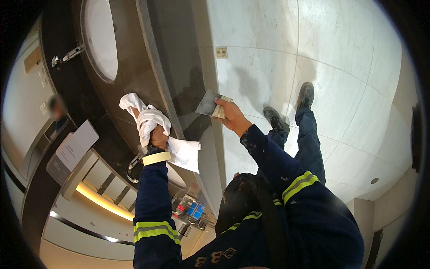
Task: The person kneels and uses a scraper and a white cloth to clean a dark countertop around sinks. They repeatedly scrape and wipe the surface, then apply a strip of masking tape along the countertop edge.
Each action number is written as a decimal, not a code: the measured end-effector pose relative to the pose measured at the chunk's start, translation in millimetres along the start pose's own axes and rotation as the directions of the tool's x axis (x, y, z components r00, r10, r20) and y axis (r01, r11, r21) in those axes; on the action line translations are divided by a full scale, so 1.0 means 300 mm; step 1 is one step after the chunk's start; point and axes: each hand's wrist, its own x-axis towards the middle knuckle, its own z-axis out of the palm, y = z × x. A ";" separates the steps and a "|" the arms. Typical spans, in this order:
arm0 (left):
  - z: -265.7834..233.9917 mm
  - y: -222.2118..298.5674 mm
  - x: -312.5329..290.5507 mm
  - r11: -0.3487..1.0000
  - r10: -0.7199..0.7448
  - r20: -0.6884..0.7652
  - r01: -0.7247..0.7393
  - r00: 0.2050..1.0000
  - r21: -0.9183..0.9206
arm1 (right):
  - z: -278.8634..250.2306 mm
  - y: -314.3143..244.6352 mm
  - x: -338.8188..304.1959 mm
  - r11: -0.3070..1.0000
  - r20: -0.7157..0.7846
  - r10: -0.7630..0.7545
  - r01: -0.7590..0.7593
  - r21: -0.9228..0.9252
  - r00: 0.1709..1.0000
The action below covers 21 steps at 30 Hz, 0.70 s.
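My left hand [159, 136] is closed around a bunched white cloth [152, 120] on the dark countertop [130, 87], beside the raised front edge. Some of the cloth wraps over my fingers and hides them. A white sheet [184, 154] hangs by that wrist; I cannot tell whether it is cloth or paper. Around the same wrist sits a cream roll of tape [156, 158]. In my right hand [236, 119] is a wide-bladed scraper [207, 104], gripped by its pale handle. Its grey blade points left toward the dark front panel of the counter, and contact is unclear.
A white oval basin [102, 42] and chrome faucet [69, 55] lie at the far left. Nearer, a second faucet [132, 168] stands by my left forearm. Small red and blue items [195, 210] are lower down. My shoes [306, 95] stand on pale floor tiles [342, 96] near a drain [221, 52].
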 end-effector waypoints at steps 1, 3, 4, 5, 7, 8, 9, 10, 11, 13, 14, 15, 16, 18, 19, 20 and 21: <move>0.003 -0.003 0.001 1.000 -0.008 -0.004 0.008 1.000 -0.006 | -0.012 0.003 0.012 0.999 0.011 0.020 -0.021 0.029 1.000; 0.002 0.008 0.009 1.000 0.007 -0.013 -0.007 1.000 -0.009 | -0.030 -0.035 0.021 0.998 0.031 0.050 -0.049 -0.032 0.998; 0.002 0.014 0.013 1.000 0.029 -0.022 -0.029 0.999 -0.003 | -0.036 -0.049 0.023 0.996 0.041 0.065 -0.063 -0.062 0.997; 0.009 0.004 -0.004 0.999 0.042 -0.025 -0.042 0.999 -0.011 | -0.040 -0.035 0.024 0.998 0.062 0.055 -0.052 -0.042 0.997; 0.023 -0.018 -0.031 0.999 0.046 -0.030 -0.047 0.998 -0.027 | -0.043 0.015 0.012 1.000 0.102 0.031 -0.031 -0.001 0.994; 0.027 -0.024 -0.037 0.999 0.038 -0.030 -0.039 0.999 -0.036 | -0.032 0.037 -0.004 0.998 0.089 0.025 -0.030 0.058 0.996; 0.023 -0.017 -0.028 0.999 0.010 -0.029 -0.011 1.000 -0.047 | -0.021 0.062 -0.023 0.993 0.073 0.016 -0.024 0.117 0.997; 0.020 -0.009 -0.018 0.999 -0.001 -0.007 0.001 1.000 -0.054 | -0.008 0.074 -0.030 0.984 0.057 0.007 -0.017 0.175 0.998; 0.015 -0.008 -0.012 0.998 -0.011 0.018 0.012 1.000 -0.057 | 0.002 0.065 -0.010 0.987 0.055 -0.031 0.022 0.161 0.998; 0.021 -0.043 -0.023 0.998 0.003 0.111 0.003 0.994 -0.055 | 0.019 0.016 0.066 0.987 0.053 -0.103 0.095 0.133 0.993; 0.032 -0.065 -0.046 0.994 -0.018 0.119 0.031 0.993 -0.107 | 0.040 -0.019 0.077 0.985 0.074 -0.101 0.089 0.145 0.992; 0.047 -0.083 -0.075 0.985 -0.044 0.127 0.064 0.991 -0.162 | 0.081 -0.078 0.067 0.984 0.096 -0.101 0.085 0.155 0.990; 0.055 -0.107 -0.091 0.958 -0.092 0.108 0.118 0.990 -0.262 | 0.109 -0.111 0.061 0.982 0.116 -0.092 0.071 0.172 0.989; 0.049 -0.065 -0.060 0.971 -0.079 0.111 0.101 0.991 -0.215 | 0.065 -0.078 0.028 0.996 0.080 -0.032 0.025 0.088 0.996; 0.046 -0.044 -0.040 0.977 -0.071 0.111 0.092 0.991 -0.192 | 0.043 -0.060 0.019 0.999 0.058 -0.001 -0.002 0.047 0.998; 0.043 -0.053 -0.036 0.973 -0.083 0.077 0.097 0.994 -0.210 | 0.056 -0.048 0.024 0.993 0.017 0.010 -0.012 0.115 1.000; 0.039 -0.057 -0.039 0.971 -0.097 0.097 0.116 0.991 -0.209 | 0.056 -0.062 0.036 0.993 0.038 -0.005 0.000 0.119 0.999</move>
